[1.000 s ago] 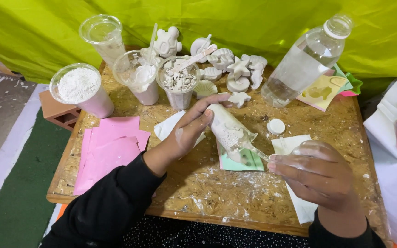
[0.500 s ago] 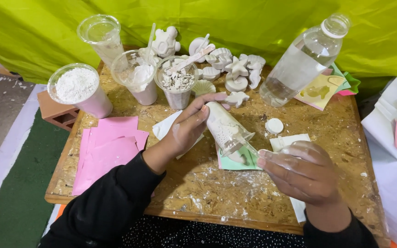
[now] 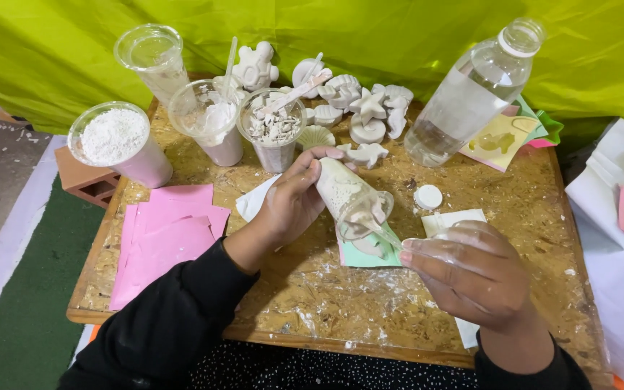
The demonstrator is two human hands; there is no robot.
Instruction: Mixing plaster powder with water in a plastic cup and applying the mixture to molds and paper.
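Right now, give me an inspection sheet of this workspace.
Surface: wooden board table, dusted with white powder.
Job's things: tilted clear plastic cup smeared with white mix, over a green mould; thin stick reaching into the cup.
Clutter: cup of white powder, three more cups, white cast figures, uncapped plastic bottle, white cap, pink sheets.
Fingers: left hand grips the cup; right hand pinches the stick.
Cables: nothing seen.
Surroundings: green cloth backdrop, brick, green mat.
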